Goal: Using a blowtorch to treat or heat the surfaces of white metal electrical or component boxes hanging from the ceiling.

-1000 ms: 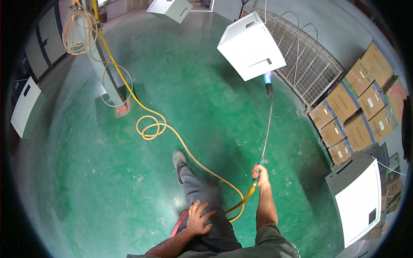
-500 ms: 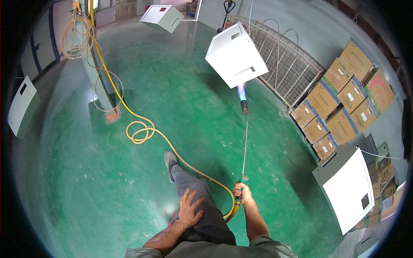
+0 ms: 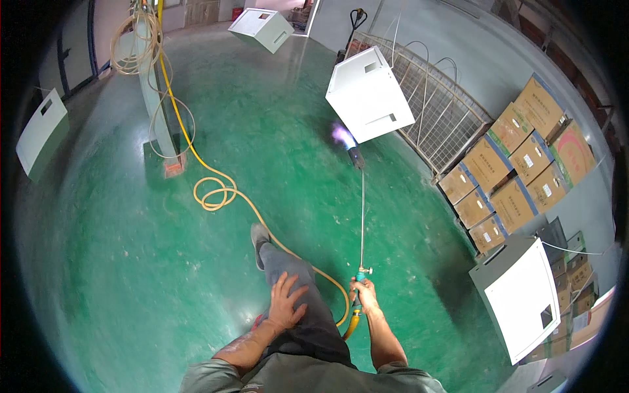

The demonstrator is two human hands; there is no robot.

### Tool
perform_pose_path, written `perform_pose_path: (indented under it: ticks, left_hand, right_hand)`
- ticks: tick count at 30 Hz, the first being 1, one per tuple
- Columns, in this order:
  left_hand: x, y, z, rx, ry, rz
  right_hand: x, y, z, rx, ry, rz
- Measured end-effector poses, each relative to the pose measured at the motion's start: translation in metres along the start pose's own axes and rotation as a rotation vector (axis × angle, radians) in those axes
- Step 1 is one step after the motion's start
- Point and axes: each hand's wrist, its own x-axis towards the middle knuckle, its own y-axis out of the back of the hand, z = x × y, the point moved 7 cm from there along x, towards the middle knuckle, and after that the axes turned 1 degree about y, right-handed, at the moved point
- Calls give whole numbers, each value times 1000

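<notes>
My right hand (image 3: 365, 293) is wrapped round the green handle of a gas torch (image 3: 363, 216). Its long thin metal tube points away from me and ends in a dark burner head. A blue-violet flame (image 3: 342, 135) burns at that end, beside the lower left edge of a white box-shaped metal cabinet (image 3: 370, 98) with rectangular cutouts, hanging from a wire. From the torch handle a yellow hose (image 3: 282, 245) runs off across the floor. My left hand (image 3: 285, 302) rests on my thigh with its fingers spread, holding nothing.
The yellow hose loops on the green floor (image 3: 144, 262) and climbs beside a post (image 3: 154, 111). More white cabinets hang at right (image 3: 521, 295), far left (image 3: 42, 134) and back (image 3: 261, 29). A wire-mesh cage (image 3: 445, 105) and stacked cardboard boxes (image 3: 488, 164) line the right wall.
The torch head has swung left and slightly toward me, so the flame has moved from under the cabinet to its left side. The left hand stays on the thigh.
</notes>
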Motion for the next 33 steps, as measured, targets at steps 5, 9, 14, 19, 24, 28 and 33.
perform_pose_path:
  ticks: [5, 9, 14, 19, 24, 28, 33]
  left_hand:
    - [28, 6, 45, 186, 58, 18]
    - [57, -43, 55, -216, 307, -182]
    - [76, -86, 72, -880, 712, -360]
    - [68, -97, 51, -979, 720, -335]
    - [91, -79, 44, -1420, 970, -145]
    - [126, -60, 29, -1673, 1096, -12]
    - [133, -32, 17, -1593, 1143, -65]
  right_hand:
    - [-29, -14, -27, -385, 132, 95]
    - [-49, -30, -56, -910, 368, 258]
    - [-86, -68, -78, -915, 520, 244]
    - [-105, -80, -76, -1001, 419, 103]
    - [-132, -84, -61, -654, 360, -211]
    - [-158, -76, -21, -708, 197, -282]
    - [-176, -83, -31, -815, 277, -336]
